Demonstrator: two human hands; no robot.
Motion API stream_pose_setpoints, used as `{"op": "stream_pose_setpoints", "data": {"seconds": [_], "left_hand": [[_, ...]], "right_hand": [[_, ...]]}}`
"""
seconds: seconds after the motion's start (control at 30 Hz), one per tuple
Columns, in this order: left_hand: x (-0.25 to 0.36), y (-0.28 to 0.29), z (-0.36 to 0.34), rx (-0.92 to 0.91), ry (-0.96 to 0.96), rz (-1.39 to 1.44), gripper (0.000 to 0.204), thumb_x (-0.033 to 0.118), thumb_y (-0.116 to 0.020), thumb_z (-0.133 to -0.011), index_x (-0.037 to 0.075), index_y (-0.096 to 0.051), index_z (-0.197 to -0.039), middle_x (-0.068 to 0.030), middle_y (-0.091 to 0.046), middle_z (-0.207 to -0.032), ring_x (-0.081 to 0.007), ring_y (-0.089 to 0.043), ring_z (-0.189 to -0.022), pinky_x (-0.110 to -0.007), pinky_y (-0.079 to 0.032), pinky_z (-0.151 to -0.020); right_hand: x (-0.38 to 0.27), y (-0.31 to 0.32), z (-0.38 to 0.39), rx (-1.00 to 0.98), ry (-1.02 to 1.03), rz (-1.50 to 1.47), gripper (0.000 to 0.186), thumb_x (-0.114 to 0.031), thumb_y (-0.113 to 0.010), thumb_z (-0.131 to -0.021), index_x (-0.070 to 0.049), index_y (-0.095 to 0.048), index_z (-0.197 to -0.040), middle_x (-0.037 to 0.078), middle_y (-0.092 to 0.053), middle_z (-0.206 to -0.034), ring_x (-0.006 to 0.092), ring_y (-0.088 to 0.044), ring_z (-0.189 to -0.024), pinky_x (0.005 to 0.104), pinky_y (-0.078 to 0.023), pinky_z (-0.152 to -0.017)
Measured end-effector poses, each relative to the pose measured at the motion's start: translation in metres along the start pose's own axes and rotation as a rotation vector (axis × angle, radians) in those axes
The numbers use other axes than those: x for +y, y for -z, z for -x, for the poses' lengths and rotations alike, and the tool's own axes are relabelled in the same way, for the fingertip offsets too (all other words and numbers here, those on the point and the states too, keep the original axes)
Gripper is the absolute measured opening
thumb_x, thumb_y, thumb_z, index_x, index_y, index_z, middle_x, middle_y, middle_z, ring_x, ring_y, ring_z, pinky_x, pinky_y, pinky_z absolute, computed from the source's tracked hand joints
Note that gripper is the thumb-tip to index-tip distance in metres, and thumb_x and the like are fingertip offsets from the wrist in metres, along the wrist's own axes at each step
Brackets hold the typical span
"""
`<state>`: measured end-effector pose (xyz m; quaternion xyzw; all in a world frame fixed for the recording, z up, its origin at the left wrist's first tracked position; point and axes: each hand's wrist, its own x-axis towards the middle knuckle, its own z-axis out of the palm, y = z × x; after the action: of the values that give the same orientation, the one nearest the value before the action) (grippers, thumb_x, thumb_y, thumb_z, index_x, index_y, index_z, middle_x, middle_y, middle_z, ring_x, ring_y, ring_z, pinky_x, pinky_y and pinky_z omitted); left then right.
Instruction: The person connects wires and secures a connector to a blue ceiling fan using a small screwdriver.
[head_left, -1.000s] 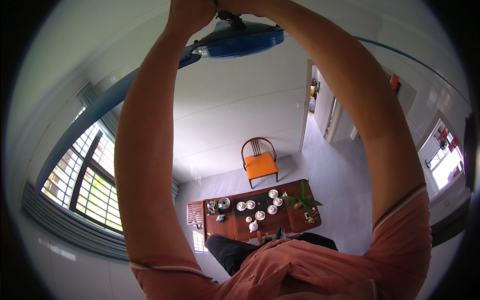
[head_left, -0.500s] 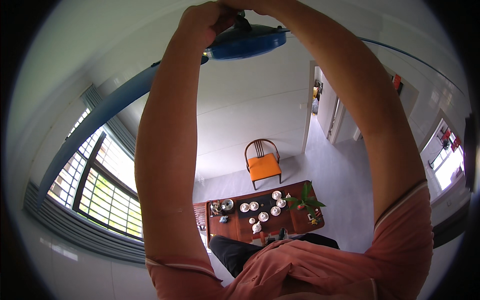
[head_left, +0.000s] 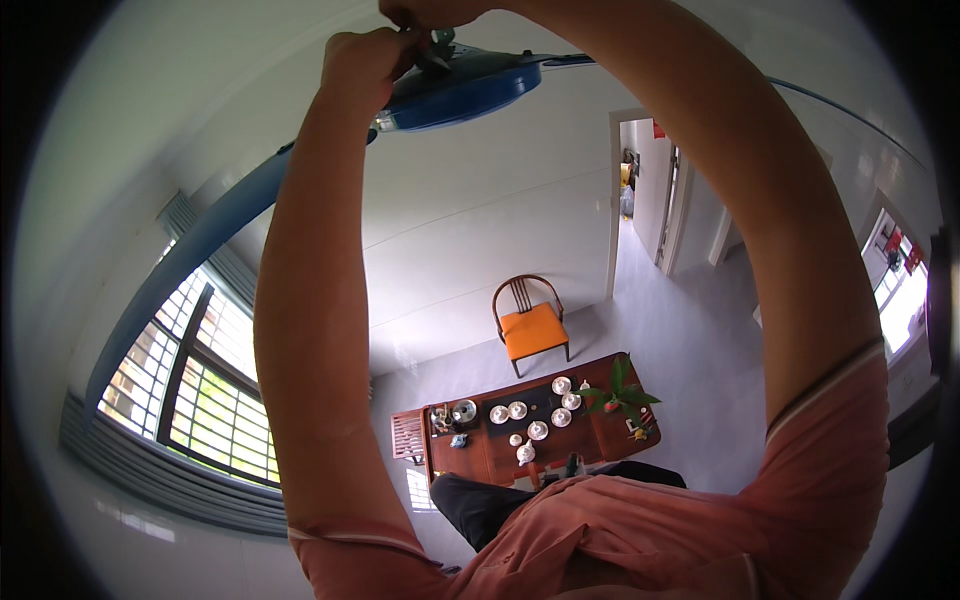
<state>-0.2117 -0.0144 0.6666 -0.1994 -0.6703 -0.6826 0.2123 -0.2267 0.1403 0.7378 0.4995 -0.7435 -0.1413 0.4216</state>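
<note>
- Has left hand lower and farther left than half a second ago, with the round, glossy blue fan hub also shifted left in view.
- Shows the hub already joined to a long, curved blue blade at left and a thin dark-blue bracket at right; seems partway through work on the small dark fitting atop it; cannot tell what remains.
- Raises both arms overhead, left forearm nearly upright, right one slanting in from the right.
- Bunches left fingers against the fitting; cannot tell whether pinching.
- Reaches right hand just above, cut off by the frame edge; cannot tell its grip.
- Has the hub high above the reddish-brown wooden table.
</note>
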Motion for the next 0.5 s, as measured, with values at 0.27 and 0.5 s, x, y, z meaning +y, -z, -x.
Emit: {"op": "stream_pose_setpoints", "data": {"seconds": [0.27,0.5], "left_hand": [[0.007,-0.006,0.018,-0.060,-0.114,-0.445,0.016,0.005,-0.077,-0.085,-0.010,-0.073,-0.089,-0.0134,-0.072,-0.081,-0.0196,-0.068,-0.075,-0.031,-0.050,-0.066],[0.000,0.014,0.006,-0.115,-0.077,-0.378,0.027,0.006,-0.071,-0.088,-0.013,-0.069,-0.107,-0.0169,-0.074,-0.093,-0.0226,-0.070,-0.077,-0.031,-0.055,-0.075]], "right_hand": [[0.046,-0.043,-0.007,0.030,-0.018,0.144,0.010,-0.013,-0.071,-0.070,-0.005,-0.077,-0.070,0.021,-0.070,-0.069,0.0360,-0.071,-0.065,0.0417,-0.056,-0.061],[0.010,-0.025,-0.004,0.027,-0.709,-0.713,0.012,-0.004,-0.066,-0.075,0.000,-0.074,-0.068,0.019,-0.066,-0.061,0.0282,-0.065,-0.056,0.0401,-0.051,-0.052]]}}
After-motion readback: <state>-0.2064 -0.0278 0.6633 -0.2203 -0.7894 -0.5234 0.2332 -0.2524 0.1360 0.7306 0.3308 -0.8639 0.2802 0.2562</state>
